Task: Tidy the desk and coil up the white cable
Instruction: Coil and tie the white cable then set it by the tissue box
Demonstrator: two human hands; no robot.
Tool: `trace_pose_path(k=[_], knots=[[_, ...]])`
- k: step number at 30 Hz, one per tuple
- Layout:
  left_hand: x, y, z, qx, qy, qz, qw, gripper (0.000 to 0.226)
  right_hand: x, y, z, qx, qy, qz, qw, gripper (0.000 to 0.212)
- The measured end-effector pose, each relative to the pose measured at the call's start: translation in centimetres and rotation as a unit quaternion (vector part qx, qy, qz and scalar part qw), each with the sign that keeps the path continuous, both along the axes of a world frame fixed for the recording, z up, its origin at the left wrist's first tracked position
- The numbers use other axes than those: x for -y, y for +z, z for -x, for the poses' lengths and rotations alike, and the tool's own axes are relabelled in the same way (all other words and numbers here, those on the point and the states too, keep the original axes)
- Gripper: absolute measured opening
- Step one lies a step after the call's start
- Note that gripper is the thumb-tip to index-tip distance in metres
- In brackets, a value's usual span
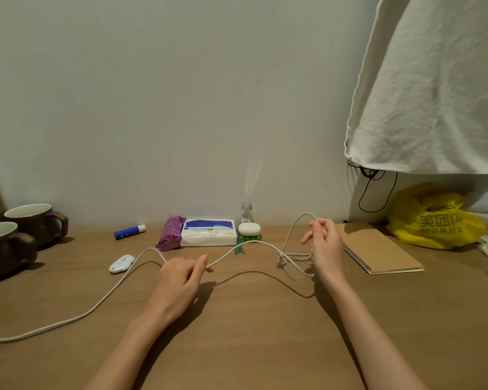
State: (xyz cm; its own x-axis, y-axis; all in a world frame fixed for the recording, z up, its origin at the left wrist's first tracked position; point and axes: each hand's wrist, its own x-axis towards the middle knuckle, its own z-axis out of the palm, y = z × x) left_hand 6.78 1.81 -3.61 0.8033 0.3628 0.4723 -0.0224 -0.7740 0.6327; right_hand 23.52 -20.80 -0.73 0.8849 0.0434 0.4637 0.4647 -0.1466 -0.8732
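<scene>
Left grip (178,279) and right grip (324,244) pinch white cable (254,241) sagging between them.

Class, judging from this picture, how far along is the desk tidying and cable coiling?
Done: one loop, raised by the right hand. In hand: the left hand pinches the white cable mid-length. Left: its long tail lies uncoiled on the desk; glue stick and purple packet not put away.

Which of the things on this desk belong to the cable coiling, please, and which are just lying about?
In the job: white cable, left hand pinching it, right hand holding its loop.
Lying about: two mugs, glue stick, purple packet, tissue pack, notebook, yellow bag.
</scene>
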Motion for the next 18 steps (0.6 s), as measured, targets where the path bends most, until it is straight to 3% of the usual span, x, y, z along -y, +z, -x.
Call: trace_pose_path(k=[6, 9, 13, 18], knots=[[0.2, 0.4, -0.5, 0.003, 0.024, 0.039, 0.999, 0.054, -0.5, 2.2, 0.6, 0.048, 0.037, -0.075, 0.995, 0.018], [0.5, 1.1, -0.9, 0.018, 0.001, 0.07, 0.997, 0.034, -0.8, 3.9, 1.4, 0.076, 0.065, -0.077, 0.992, 0.019], [1.5, 3.4, -2.1, 0.039, -0.078, 0.144, 0.986, 0.045, -1.7, 5.8, 2.8, 0.128, 0.1, -0.04, 0.986, 0.018], [4.0, 6.8, -4.4, 0.006, -0.165, 0.148, 0.975, 0.039, -3.6, 6.4, 3.7, 0.144, 0.129, 0.046, 0.98, 0.018]])
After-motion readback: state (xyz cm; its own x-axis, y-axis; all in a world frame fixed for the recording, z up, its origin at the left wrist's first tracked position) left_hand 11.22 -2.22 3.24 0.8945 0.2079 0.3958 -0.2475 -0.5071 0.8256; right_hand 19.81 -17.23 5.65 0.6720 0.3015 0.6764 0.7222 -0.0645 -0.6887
